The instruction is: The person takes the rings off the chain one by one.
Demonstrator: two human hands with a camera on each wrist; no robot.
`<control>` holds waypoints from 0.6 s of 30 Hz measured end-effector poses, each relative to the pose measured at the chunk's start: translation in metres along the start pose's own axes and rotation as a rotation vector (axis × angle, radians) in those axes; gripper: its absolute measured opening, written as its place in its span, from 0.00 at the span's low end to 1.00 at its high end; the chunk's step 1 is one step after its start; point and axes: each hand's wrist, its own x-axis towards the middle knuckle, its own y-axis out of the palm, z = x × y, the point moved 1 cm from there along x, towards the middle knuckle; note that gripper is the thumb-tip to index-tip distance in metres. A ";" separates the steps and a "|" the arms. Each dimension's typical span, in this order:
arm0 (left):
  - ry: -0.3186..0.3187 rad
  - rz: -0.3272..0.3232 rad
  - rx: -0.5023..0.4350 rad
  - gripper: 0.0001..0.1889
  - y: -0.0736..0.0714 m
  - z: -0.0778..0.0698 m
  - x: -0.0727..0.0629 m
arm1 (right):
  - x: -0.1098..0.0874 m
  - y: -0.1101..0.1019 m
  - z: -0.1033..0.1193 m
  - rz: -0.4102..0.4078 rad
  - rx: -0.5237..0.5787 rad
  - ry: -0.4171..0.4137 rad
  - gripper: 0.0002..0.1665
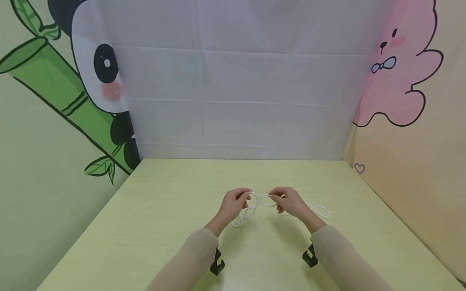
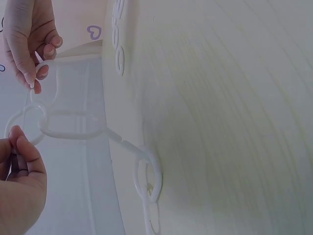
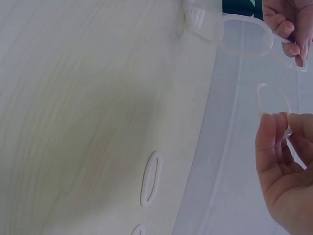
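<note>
My left hand (image 1: 234, 203) pinches the end link of a chain of white oval plastic links (image 2: 73, 135) between thumb and fingertips. From there the chain slopes down, and its lower links rest on the table. A single white oval link (image 3: 259, 98) is pinched by the thumb and fingertips of my right hand (image 1: 289, 202). Both hands are raised above the table, facing each other. In the right wrist view a small gap separates the single link from the left hand's link; in the left wrist view the two overlap.
Loose white links (image 1: 323, 217) lie in a row on the pale wood-grain table (image 1: 164, 226), to the right of and behind my right hand. A white cloth (image 1: 236, 81) hangs behind the table. Painted walls flank it on both sides.
</note>
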 end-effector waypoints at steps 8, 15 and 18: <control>-0.003 0.001 -0.005 0.10 0.000 0.000 0.000 | -0.002 -0.007 -0.006 -0.012 0.001 0.007 0.09; -0.004 -0.001 -0.003 0.10 0.000 0.000 0.000 | -0.003 -0.011 -0.010 -0.020 -0.004 0.018 0.10; -0.005 0.003 -0.004 0.10 0.000 0.000 0.000 | -0.004 -0.013 -0.013 -0.030 -0.002 0.019 0.09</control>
